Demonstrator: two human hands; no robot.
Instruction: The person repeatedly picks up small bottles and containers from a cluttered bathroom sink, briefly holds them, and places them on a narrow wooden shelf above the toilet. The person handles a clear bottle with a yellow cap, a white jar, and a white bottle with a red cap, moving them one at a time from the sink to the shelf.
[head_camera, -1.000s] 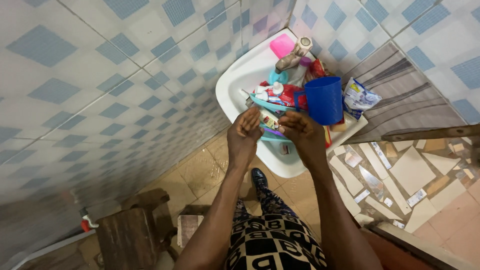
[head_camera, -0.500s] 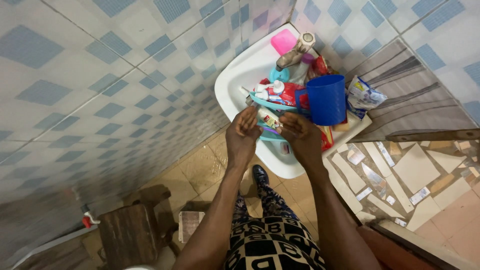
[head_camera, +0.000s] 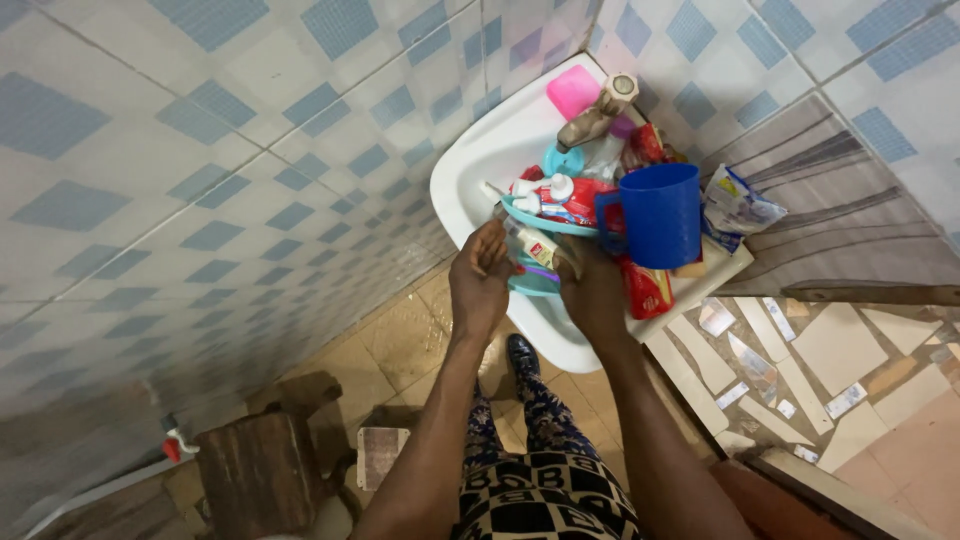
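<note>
Left hand (head_camera: 480, 278) and right hand (head_camera: 590, 290) over the white sink (head_camera: 470, 170), both closed on a small tube (head_camera: 535, 247) lying between them; blue cup (head_camera: 655, 212) just right.

Your left hand (head_camera: 480, 280) and right hand (head_camera: 592, 290) meet over the front of the white sink (head_camera: 470, 165), touching a small tube (head_camera: 530, 245) beside a teal tray (head_camera: 545, 215). A blue mug (head_camera: 658, 215) stands just right of them. The tap (head_camera: 598, 112) sits behind.
</note>
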